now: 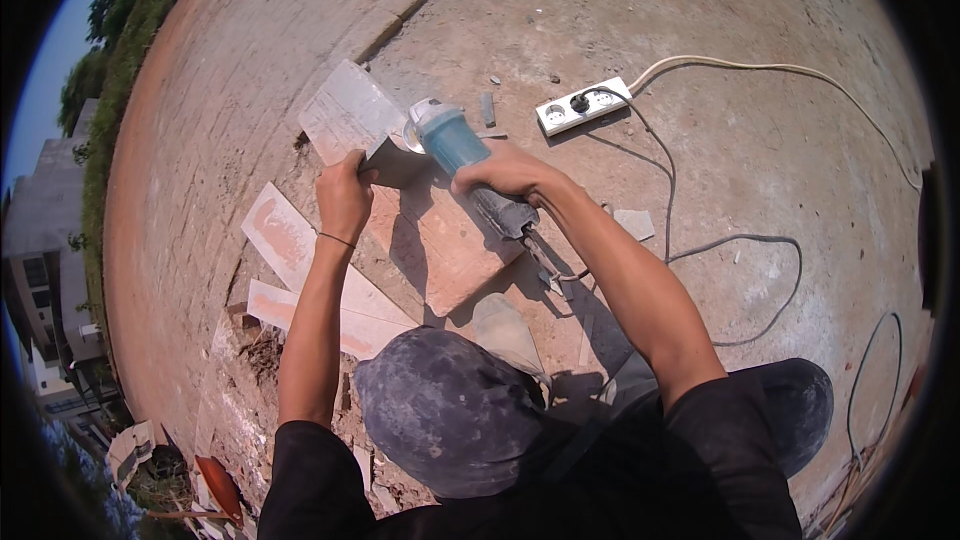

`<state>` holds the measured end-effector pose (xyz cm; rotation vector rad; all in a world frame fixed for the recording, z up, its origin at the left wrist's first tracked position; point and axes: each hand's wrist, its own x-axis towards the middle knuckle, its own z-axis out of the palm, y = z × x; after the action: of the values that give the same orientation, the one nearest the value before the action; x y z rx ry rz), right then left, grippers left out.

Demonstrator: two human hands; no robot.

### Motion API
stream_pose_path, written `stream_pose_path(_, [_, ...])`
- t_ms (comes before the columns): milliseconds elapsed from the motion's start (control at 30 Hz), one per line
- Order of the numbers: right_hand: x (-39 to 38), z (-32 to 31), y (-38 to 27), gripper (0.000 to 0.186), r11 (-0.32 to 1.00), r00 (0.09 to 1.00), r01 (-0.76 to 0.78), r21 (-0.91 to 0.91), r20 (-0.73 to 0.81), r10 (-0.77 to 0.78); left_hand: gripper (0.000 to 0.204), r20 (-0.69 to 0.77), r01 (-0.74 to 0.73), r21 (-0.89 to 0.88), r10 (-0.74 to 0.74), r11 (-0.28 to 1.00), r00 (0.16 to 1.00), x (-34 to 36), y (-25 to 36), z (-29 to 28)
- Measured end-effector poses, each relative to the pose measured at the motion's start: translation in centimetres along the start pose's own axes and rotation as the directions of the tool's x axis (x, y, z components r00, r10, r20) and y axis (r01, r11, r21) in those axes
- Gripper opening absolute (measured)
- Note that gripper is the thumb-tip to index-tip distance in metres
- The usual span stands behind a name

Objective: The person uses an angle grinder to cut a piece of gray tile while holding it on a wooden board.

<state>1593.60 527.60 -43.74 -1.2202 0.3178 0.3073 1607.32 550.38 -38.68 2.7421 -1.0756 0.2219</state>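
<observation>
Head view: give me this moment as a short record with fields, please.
Left grip: holding a gray tile piece
Right grip: wrapped around a blue grinder
Disc: beside the gray tile piece; contact unclear
Below: reddish slab
Power: white power strip on the ground, one dark plug inserted

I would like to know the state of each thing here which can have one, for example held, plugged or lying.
Left hand: closed on tile.
Tile: held, tilted.
Right hand: closed on grinder.
Grinder: held; running or off, cannot tell.
Strip: on ground, middle socket occupied.
Black cord: plugged into strip, loosely curved.
Loose tiles: lying on ground.
</observation>
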Motion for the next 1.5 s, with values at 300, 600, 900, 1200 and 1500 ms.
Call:
stream_pose_path(300, [0.9, -0.4, 1.2, 0.045, 0.999, 1.000, 0.000, -0.039, 0.018, 0.000, 0.027, 0.025, 0.011, 0.032, -0.011, 0.999, 1.000, 0.0, 0.2, 0.0])
stream_pose_path(600, [1.1, -0.4, 1.1, 0.043, 0.999, 0.999, -0.040, -0.028, 0.026, 0.041, 0.028, 0.020, 0.033, 0.025, -0.034, 0.999, 0.999, -0.2, 0.1, -0.1])
stream_pose_path(900, [0.7, -0.6, 0.7, 0.041, 0.997, 0.996, -0.082, -0.013, 0.035, 0.082, 0.016, -0.037, 0.000, -0.024, -0.001, 1.000, 0.999, -0.2, 0.4, -0.1])
stream_pose_path(1200, [1.2, -1.1, 2.0, 0.040, 0.997, 0.997, -0.076, -0.033, -0.027, 0.075, 0.026, 0.027, 0.011, 0.053, -0.012, 0.999, 1.000, 0.0, -0.4, 0.1])
stream_pose_path(1500, [1.1, -1.3, 1.8, 0.043, 0.998, 0.998, -0.053, -0.032, -0.019, 0.053, 0.026, 0.019, 0.024, 0.035, -0.025, 0.999, 1.000, 0.2, 0.1, 0.1])
